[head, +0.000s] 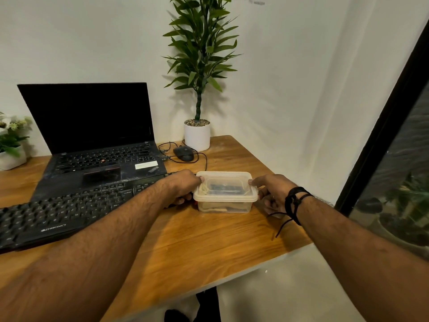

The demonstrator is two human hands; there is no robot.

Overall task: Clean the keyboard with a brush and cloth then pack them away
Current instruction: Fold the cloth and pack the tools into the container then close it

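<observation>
Clear plastic container sitting on the tabletop, just right of the keyboard's end, lid on top; inside, something dark up near the lid and something pale, cloth-like, low against the front wall, too blurred through the plastic to name for sure. Left hand gripping the container's left end, thumb on the lid rim, fingers curled down the side; right hand gripping the right end likewise, thumb on the rim, fingers curled below. Looks like the lid step, opening or sealing, cannot tell which; best done holding the tub flat to the tabletop, working the rim corner by corner with even thumb pressure, not wrenching one end, so nothing tips out. Long axis of the container running left to right, roughly parallel to the near tabletop edge; keyboard lying with its long axis slanting from near left toward far right, its right end touching or almost touching the left hand. Beyond: open laptop with dark screen, wired mouse, potted plant in the corner.
</observation>
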